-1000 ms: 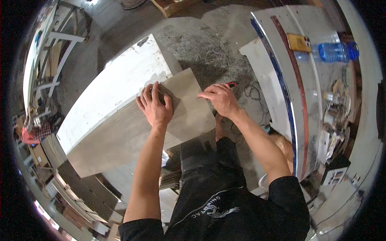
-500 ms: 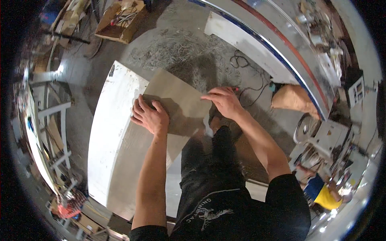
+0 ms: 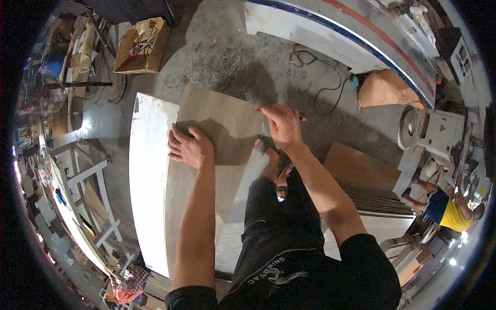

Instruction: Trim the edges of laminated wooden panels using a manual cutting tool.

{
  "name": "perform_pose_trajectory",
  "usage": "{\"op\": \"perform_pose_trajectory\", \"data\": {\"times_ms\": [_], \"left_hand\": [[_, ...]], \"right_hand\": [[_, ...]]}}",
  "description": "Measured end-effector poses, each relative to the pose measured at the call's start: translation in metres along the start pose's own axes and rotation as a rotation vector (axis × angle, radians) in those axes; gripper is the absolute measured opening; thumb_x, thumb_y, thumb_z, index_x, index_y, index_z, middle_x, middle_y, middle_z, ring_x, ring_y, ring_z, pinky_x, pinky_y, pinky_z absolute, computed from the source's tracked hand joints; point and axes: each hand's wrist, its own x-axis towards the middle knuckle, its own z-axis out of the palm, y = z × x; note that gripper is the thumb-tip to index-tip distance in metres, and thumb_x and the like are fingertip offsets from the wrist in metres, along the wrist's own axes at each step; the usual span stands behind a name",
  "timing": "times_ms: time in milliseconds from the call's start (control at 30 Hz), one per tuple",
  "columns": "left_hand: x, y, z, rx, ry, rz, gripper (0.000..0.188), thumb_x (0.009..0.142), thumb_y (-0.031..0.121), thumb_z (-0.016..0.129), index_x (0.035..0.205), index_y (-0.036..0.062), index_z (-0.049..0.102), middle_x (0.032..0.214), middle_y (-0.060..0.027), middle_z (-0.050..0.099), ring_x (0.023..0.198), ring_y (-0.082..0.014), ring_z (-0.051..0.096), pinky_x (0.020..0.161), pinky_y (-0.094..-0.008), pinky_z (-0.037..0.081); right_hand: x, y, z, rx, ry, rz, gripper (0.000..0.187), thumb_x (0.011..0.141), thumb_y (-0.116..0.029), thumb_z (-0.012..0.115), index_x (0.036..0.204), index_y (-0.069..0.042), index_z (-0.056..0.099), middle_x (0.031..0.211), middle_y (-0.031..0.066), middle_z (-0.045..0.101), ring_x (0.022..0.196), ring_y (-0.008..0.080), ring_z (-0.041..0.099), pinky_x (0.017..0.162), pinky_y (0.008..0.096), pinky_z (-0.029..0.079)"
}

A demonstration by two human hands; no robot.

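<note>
A square-ended, wood-grained grey-brown board (image 3: pixel 214 106) lies on top of a stack of similar panels (image 3: pixel 181 206). My left hand (image 3: pixel 194 147) rests on its left edge with the fingers spread and the thumb lying on the surface. At the board's right edge, near the far right corner, my right hand (image 3: pixel 283 124) is closed around a slim tool (image 3: pixel 302 118). Only the tool's red end clearly sticks out behind the hand; its kind is hidden by my fingers. A white panel (image 3: pixel 147 181) lies beneath the stack, showing along the left.
Tangled shavings (image 3: pixel 217 59) and a dark cable (image 3: pixel 330 95) lie on the floor ahead. A cardboard box (image 3: pixel 155 59) holds loose items at far left. A long white-sided bench (image 3: pixel 310 36) stands far right. Stacked brown sheets (image 3: pixel 361 165) lie right; a person in yellow (image 3: pixel 457 214) is beyond.
My right hand has turned and closed more, and the tool's red end now shows behind it. My left hand stays on the board's left edge. The whole view has shifted.
</note>
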Motion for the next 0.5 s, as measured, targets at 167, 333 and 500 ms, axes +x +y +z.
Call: {"op": "perform_pose_trajectory", "data": {"times_ms": [167, 333, 500], "left_hand": [[0.009, 0.018, -0.017, -0.038, 0.009, -0.002, 0.061, 0.099, 0.043, 0.051, 0.153, 0.0155, 0.044, 0.157, -0.0113, 0.041, 0.149, -0.0318, 0.029, 0.123, -0.0623, 0.010], [0.017, 0.016, 0.000, -0.044, 0.052, 0.035, 0.062, 0.098, 0.043, 0.051, 0.153, 0.0132, 0.044, 0.155, -0.0115, 0.044, 0.148, -0.0348, 0.031, 0.123, -0.0647, 0.011], [0.013, -0.100, -0.024, -0.113, -0.214, 0.412, 0.068, 0.098, 0.049, 0.053, 0.160, 0.0223, 0.038, 0.165, -0.0168, 0.034, 0.152, -0.0382, 0.030, 0.122, -0.0659, 0.016]], "right_hand": [[-0.080, -0.038, 0.043, -0.113, -0.012, 0.148, 0.033, 0.085, -0.003, 0.062, 0.112, -0.015, 0.075, 0.098, 0.0117, 0.073, 0.095, 0.0343, 0.068, 0.082, 0.0498, 0.050], [-0.215, -0.108, 0.076, -0.050, -0.135, -0.197, 0.048, 0.079, -0.006, 0.068, 0.123, -0.025, 0.074, 0.099, 0.0056, 0.069, 0.094, 0.0284, 0.066, 0.081, 0.0502, 0.049], [-0.236, -0.115, 0.100, 0.001, -0.101, -0.281, 0.038, 0.084, -0.003, 0.064, 0.115, -0.021, 0.077, 0.100, 0.0030, 0.072, 0.092, 0.0284, 0.067, 0.084, 0.0476, 0.050]]}}
